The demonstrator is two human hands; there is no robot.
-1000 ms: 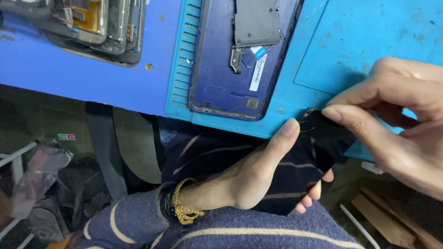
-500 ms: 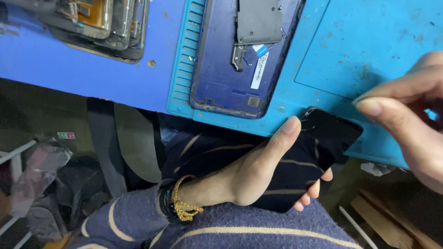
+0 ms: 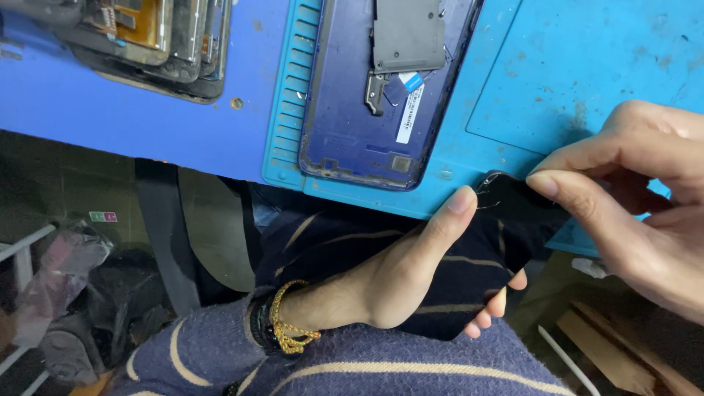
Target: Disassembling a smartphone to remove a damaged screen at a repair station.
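Observation:
My left hand point(image 3: 396, 286) holds a flat, glossy black phone panel point(image 3: 469, 286) just below the table's front edge. Its thumb lies along the panel's upper left edge and its fingers wrap underneath. My right hand point(image 3: 638, 198) comes in from the right, with thumb and forefinger pinching the panel's top corner point(image 3: 513, 202). The panel's face mirrors my striped sweater. A beaded bracelet point(image 3: 282, 326) is on my left wrist.
A blue phone back housing point(image 3: 359, 110) with a grey metal plate lies open on a teal work mat point(image 3: 587, 66). Several stacked phone frames point(image 3: 147, 37) sit at the top left of the blue table point(image 3: 110, 110). Bags and clutter lie on the floor at left.
My right hand pulled a little to the right off the panel's corner, then came back and pinches it again. My left hand has kept its hold.

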